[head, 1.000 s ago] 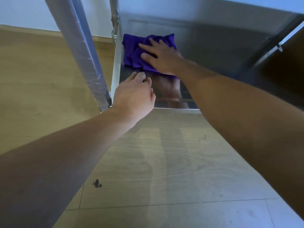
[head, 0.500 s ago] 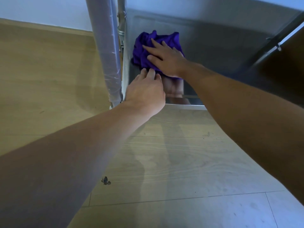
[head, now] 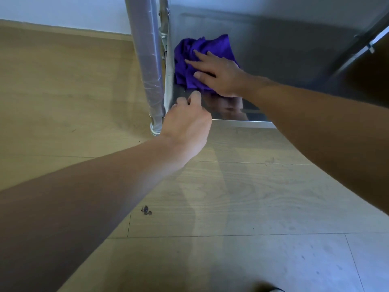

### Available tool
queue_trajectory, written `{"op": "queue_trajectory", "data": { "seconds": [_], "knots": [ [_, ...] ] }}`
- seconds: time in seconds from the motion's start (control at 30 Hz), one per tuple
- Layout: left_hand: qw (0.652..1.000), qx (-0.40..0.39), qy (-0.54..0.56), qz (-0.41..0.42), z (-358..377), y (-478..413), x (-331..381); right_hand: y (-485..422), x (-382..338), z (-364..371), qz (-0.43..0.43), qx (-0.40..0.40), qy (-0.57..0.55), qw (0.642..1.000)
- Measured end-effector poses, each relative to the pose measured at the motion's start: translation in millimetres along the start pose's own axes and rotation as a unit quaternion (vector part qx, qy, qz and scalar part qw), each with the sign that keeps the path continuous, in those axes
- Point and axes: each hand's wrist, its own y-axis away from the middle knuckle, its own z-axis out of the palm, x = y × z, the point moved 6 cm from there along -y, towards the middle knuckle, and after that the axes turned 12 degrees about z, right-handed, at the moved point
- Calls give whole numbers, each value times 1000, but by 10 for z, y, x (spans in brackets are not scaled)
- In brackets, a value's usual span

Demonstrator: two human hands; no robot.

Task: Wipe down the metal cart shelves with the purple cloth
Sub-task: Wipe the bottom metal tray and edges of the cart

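Both hands on shelf (head: 294, 60): right hand (head: 219, 74), fingers flat, has pushed cloth (head: 210, 45) from spread to bunched against left rim; left hand (head: 187, 123) grips front corner, bracing. Corner pass likely ending.

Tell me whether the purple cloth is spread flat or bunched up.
Bunched up. The purple cloth lies in crumpled folds on the shelf, pressed under the straight fingers of the right hand.

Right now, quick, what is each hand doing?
Left hand: fingers curled, gripping the near corner of the shiny metal cart shelf.
Right hand: open, fingers flat, pressing the crumpled purple cloth onto that shelf.
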Motion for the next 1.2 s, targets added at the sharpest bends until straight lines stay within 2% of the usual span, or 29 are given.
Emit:
{"op": "queue_trajectory", "data": {
  "seconds": [0.1,0.2,0.33,0.43,0.57,0.73,0.8,0.9,1.03,1.2],
  "knots": [
    [999,4,26,-30,-87,-79,-39,161,72,34,-42,-11,12,999],
    [999,16,26,-36,-189,-184,-27,239,340,-5,-23,-16,15,999],
    [997,77,23,-2,-255,-329,146,371,730,-68,17,6,14,1000],
    [991,112,65,30,-243,-474,301,416,990,-146,67,45,61,995],
    [988,117,91,36,-192,-820,355,400,1418,-255,143,69,124,979],
    [986,100,133,22,-124,-1363,407,473,2084,-328,254,92,37,962],
    [982,105,158,4,-77,-1546,445,442,2115,-323,247,109,2,963],
    [979,118,168,-5,92,-1671,565,278,2025,-257,230,114,15,966],
    [974,149,171,-14,239,-1657,626,-160,1723,-195,205,76,38,975],
    [980,131,151,-4,249,-1634,601,-643,1325,-260,120,38,42,991]
  ]
}}
